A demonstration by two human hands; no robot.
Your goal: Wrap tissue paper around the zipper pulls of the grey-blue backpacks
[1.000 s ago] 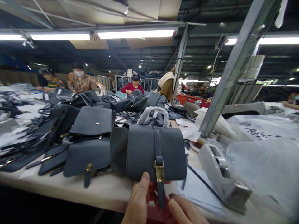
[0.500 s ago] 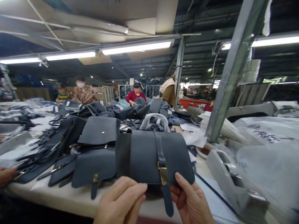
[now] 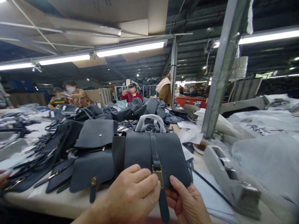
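A dark blue-grey leather-like bag [image 3: 140, 149] stands in front of me on the table, its front flap down. A strap [image 3: 154, 149] runs down the flap to a gold buckle [image 3: 158, 175], and the strap's loose end hangs below. My right hand [image 3: 187, 199] pinches the flap's lower edge, thumb on the front and fingers behind. With its fingers curled together, my left hand [image 3: 137, 189] is at the left side of the buckle; whatever is between the fingertips is hidden. A top handle [image 3: 150, 119] in clear wrap rises behind the flap.
More dark bags [image 3: 93, 161] lie to the left and behind. A grey tape dispenser [image 3: 233, 177] and white plastic sacks [image 3: 266, 149] are at the right, by a metal post [image 3: 219, 68]. Another person's hand [image 3: 4, 177] shows at the left edge. A person in red [image 3: 132, 95] sits across the table.
My left hand has moved right and up to the buckle, from just left of it. My right hand keeps its hold on the flap. The view has shifted slightly right.
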